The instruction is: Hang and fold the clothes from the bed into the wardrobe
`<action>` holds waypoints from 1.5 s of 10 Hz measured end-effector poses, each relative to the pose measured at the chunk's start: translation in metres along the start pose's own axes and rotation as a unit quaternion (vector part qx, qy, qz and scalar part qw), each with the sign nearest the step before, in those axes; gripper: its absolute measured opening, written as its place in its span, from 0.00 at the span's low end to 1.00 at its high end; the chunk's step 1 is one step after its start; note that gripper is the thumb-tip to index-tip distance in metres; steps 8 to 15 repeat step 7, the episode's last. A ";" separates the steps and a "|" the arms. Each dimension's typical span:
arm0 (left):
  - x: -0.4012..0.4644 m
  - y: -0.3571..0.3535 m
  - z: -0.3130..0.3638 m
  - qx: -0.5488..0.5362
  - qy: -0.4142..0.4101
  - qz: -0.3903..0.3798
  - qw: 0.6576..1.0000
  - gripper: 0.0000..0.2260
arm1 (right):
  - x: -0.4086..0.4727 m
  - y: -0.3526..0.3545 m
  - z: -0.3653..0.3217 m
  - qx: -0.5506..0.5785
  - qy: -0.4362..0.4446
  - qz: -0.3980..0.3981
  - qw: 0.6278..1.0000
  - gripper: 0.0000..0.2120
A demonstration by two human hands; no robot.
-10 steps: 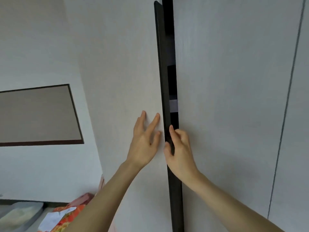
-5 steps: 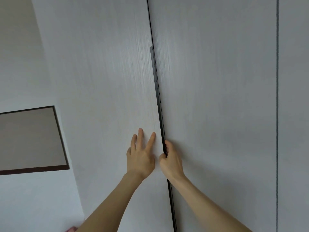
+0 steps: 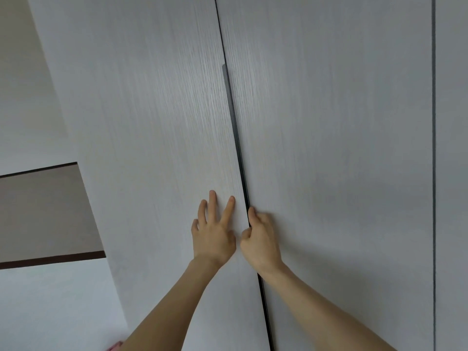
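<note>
1. Running top to bottom and leaning slightly rightward as it descends, the dark handle strip (image 3: 236, 138) marks the seam between the left wardrobe door (image 3: 152, 122) and the right wardrobe door (image 3: 329, 122); both pale, wood-grained panels stand tall and look shut flush.
2. Left of the wardrobe, a white wall (image 3: 50, 300) carries a brown-framed grey panel (image 3: 43, 214); a scrap of pink fabric (image 3: 115, 347) peeks in at the bottom edge. A second thin seam (image 3: 433, 173) runs far right.
3. Flat on the left door, the left hand (image 3: 212, 236) has fingers spread, just beside the strip.
4. Touching the strip, the right hand (image 3: 260, 239) curls its fingers loosely at the door edge.
</note>
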State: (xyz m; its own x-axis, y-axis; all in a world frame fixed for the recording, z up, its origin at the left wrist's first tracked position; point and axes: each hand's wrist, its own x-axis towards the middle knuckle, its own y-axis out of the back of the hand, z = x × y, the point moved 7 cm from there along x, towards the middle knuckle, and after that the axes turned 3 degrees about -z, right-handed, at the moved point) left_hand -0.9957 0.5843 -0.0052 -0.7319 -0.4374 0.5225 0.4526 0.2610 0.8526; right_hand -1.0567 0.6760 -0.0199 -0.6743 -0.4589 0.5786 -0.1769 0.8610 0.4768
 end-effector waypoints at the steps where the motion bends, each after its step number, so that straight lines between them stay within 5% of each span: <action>1: 0.002 -0.002 -0.005 0.025 0.000 -0.013 1.000 0.34 | -0.002 0.001 -0.004 -0.164 0.051 0.045 0.984 0.28; 3: 0.010 -0.014 -0.019 0.079 -0.001 -0.044 0.996 0.42 | 0.000 -0.008 0.004 -0.382 0.173 0.003 0.908 0.46; 4: 0.012 -0.019 -0.017 0.089 0.005 -0.032 0.996 0.45 | 0.009 -0.008 0.007 -0.409 0.172 -0.011 0.896 0.46; 6: 0.015 -0.019 -0.018 0.096 0.003 -0.022 0.995 0.47 | 0.008 -0.009 0.005 -0.376 0.146 -0.072 0.912 0.37; 7: 0.011 -0.016 -0.018 0.088 0.006 -0.042 0.995 0.44 | 0.003 0.018 -0.013 -0.258 0.099 -0.102 0.956 0.27; 15: 0.011 -0.016 -0.018 0.088 0.006 -0.042 0.995 0.44 | 0.003 0.018 -0.013 -0.258 0.099 -0.102 0.956 0.27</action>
